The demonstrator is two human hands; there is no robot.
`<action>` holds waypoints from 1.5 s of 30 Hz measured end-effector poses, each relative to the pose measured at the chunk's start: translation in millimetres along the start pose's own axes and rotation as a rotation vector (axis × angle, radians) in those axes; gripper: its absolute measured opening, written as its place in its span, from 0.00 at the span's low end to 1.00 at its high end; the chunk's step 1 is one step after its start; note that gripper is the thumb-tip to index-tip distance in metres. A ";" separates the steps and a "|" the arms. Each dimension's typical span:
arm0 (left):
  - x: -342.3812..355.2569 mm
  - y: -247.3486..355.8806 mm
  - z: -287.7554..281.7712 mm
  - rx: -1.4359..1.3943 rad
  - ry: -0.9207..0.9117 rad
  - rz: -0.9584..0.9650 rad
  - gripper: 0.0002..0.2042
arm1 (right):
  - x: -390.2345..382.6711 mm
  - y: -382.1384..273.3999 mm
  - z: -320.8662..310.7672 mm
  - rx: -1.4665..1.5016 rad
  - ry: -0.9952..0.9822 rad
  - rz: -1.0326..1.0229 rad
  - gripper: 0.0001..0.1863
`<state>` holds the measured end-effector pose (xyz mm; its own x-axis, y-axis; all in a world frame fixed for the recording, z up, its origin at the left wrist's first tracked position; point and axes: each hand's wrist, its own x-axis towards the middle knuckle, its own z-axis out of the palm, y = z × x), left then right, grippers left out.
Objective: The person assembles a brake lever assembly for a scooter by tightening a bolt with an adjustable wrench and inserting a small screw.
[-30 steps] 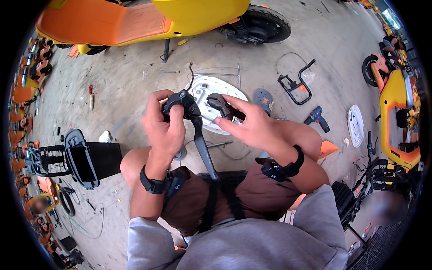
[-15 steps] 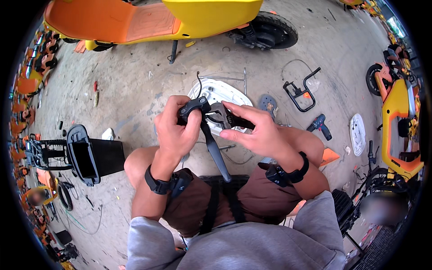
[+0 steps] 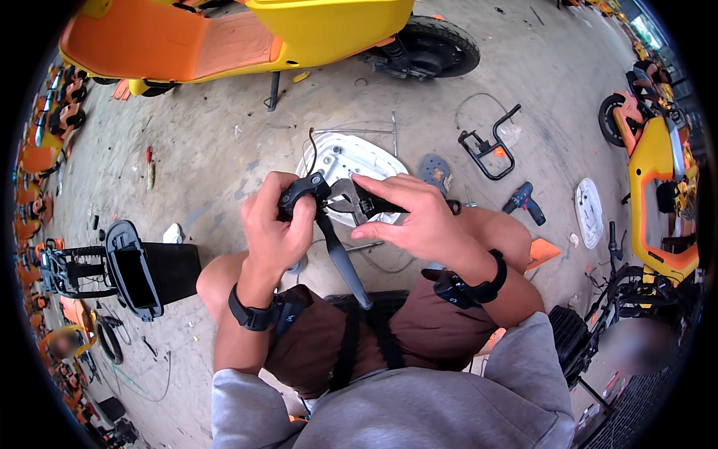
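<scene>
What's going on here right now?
A seated person is holding a black brake lever by its clamp end in the left hand, its long blade pointing back toward the body. The right hand grips an adjustable wrench, its open jaws right by that clamp end; whether they touch is hard to tell. On the floor beyond the hands lies a white panel, with a cordless drill off to the right.

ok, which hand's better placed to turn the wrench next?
Probably the right: the right hand grips the wrench, its open end toward the lever, while the left hand is occupied holding the lever.
</scene>
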<state>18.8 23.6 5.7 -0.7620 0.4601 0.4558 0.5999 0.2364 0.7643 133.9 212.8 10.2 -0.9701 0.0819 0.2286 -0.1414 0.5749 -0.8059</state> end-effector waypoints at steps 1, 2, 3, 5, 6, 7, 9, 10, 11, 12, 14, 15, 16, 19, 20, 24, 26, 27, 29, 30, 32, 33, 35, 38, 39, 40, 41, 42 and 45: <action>-0.6 -0.8 -1.0 -0.002 -0.006 0.005 0.04 | 0.1 -0.5 -0.4 0.004 0.000 -0.015 0.35; -0.6 -1.4 -2.0 -0.003 -0.012 0.009 0.04 | 0.2 -1.1 -0.7 0.007 0.000 -0.029 0.35; 0.0 -2.3 -2.4 0.012 -0.036 0.050 0.04 | -0.4 -1.2 -0.5 -0.007 0.005 -0.046 0.35; 1.2 -3.6 -2.9 0.042 -0.082 0.131 0.05 | -1.7 -1.3 1.0 -0.036 0.015 -0.079 0.34; 1.3 -3.4 -3.0 0.041 -0.083 0.134 0.05 | -1.6 -1.4 2.0 -0.049 0.023 -0.082 0.35; 1.1 -3.3 -3.1 0.039 -0.085 0.137 0.05 | -1.2 -1.7 3.2 -0.063 0.032 -0.085 0.35; 0.4 -3.6 -2.9 0.028 -0.083 0.108 0.04 | -0.3 -2.4 3.2 -0.101 0.056 -0.107 0.35; -0.7 -4.2 -2.8 0.018 -0.079 0.076 0.04 | 0.2 -2.7 2.5 -0.124 0.071 -0.125 0.35; -1.4 -4.3 -2.7 0.008 -0.076 0.044 0.04 | 0.6 -2.9 1.9 -0.148 0.086 -0.144 0.35; -1.6 -3.7 -3.0 0.009 -0.080 0.039 0.04 | 0.8 -3.3 2.1 -0.180 0.095 -0.161 0.35; -1.1 -2.1 -2.7 0.010 -0.089 0.028 0.04 | -0.2 -4.0 3.1 -0.243 0.111 -0.194 0.35; -1.4 -2.1 -3.0 0.012 -0.094 0.037 0.04 | -0.4 -4.4 4.0 -0.271 0.119 -0.213 0.35; -1.8 -2.5 -2.8 0.014 -0.099 0.045 0.04 | -0.5 -4.6 4.7 -0.300 0.127 -0.231 0.35; -2.7 -1.9 -3.0 -0.012 -0.093 -0.006 0.04 | -2.2 -3.5 7.8 -0.289 0.154 -0.234 0.35; -3.0 -1.3 -3.3 -0.026 -0.087 -0.036 0.04 | -3.0 -3.3 9.0 -0.269 0.163 -0.226 0.35; -1.4 0.2 -4.3 -0.024 -0.090 -0.092 0.03 | -1.4 -2.7 12.0 -0.273 0.178 -0.262 0.35; -1.1 0.3 -3.1 -0.024 -0.097 -0.104 0.03 | -1.0 4.6 14.9 -0.269 0.209 -0.318 0.35; -0.2 0.7 -2.4 -0.032 -0.090 -0.096 0.03 | -0.7 5.3 15.0 -0.280 0.208 -0.325 0.35; -1.0 2.9 -3.1 -0.039 -0.097 -0.182 0.03 | -1.2 5.4 15.9 -0.302 0.206 -0.338 0.34; -0.5 3.8 -3.1 -0.047 -0.101 -0.221 0.03 | -2.0 4.5 17.1 -0.314 0.209 -0.328 0.34; -0.1 2.2 -1.8 -0.043 -0.096 -0.276 0.04 | -3.3 2.9 19.3 -0.337 0.215 -0.309 0.34; 0.1 2.3 -1.1 -0.044 -0.104 -0.304 0.04 | -3.1 3.5 18.7 -0.334 0.206 -0.311 0.34; 0.3 1.1 -0.6 -0.076 -0.124 -0.363 0.05 | -2.8 5.1 16.4 -0.325 0.186 -0.316 0.33; 1.5 -2.2 -1.9 -0.167 -0.138 -0.435 0.06 | -0.6 7.9 10.2 -0.354 0.132 -0.400 0.32; 0.1 -4.0 -2.5 -0.197 -0.151 -0.449 0.06 | -1.7 3.5 9.1 -0.362 0.121 -0.401 0.30; -1.1 -5.4 -3.3 -0.226 -0.163 -0.463 0.06 | -1.5 4.6 9.4 -0.350 0.142 -0.430 0.30; -1.9 -6.1 -3.9 -0.256 -0.169 -0.471 0.06 | -0.6 6.3 9.6 -0.337 0.162 -0.459 0.29; -1.8 -6.8 -3.8 -0.292 -0.179 -0.477 0.06 | -0.4 6.9 10.2 -0.330 0.184 -0.484 0.29; -3.7 -5.9 -7.4 -0.340 -0.210 -0.477 0.06 | -7.2 11.5 20.6 -0.252 0.215 -0.416 0.26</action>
<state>16.3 14.1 2.8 -0.8419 0.5378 -0.0447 0.0679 0.1878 0.9799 135.2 202.0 -12.0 -0.7762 -0.0452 0.6289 -0.4280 0.7701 -0.4730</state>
